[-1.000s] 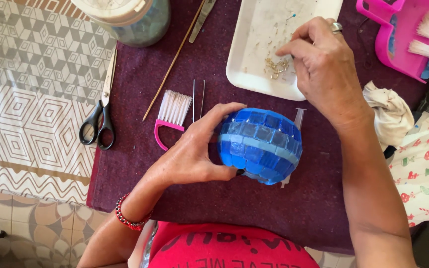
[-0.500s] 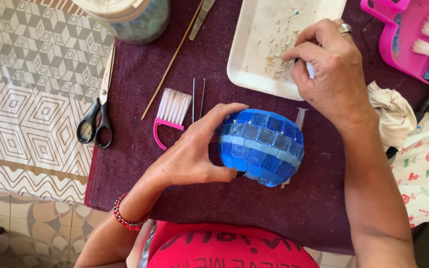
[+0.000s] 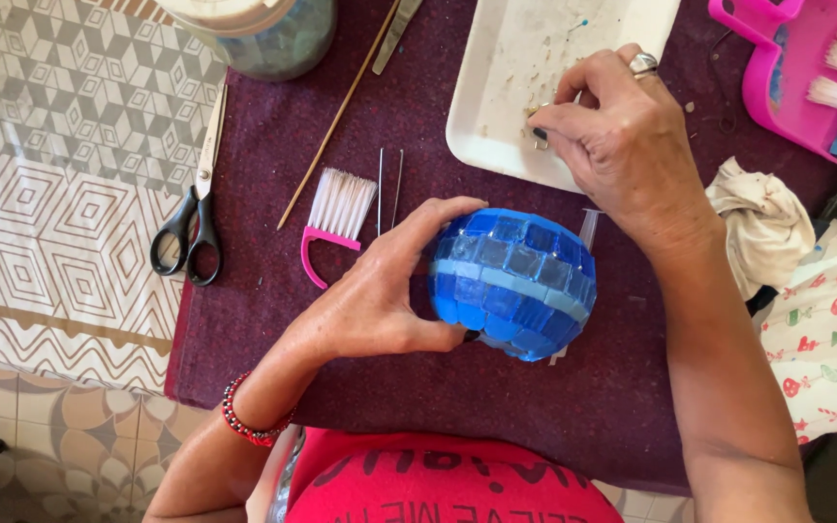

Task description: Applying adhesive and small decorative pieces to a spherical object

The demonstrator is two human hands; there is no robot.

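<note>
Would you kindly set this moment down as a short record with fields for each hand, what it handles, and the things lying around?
left hand: left hand cups the side of the blue mosaic ball, holding it on the purple cloth
right hand: right hand reaches into the white tray, fingertips pinched on a small piece too small to identify
left of ball: pink-handled brush, tweezers, wooden stick, scissors
top: jar
right: pink dustpan, crumpled rag
</note>
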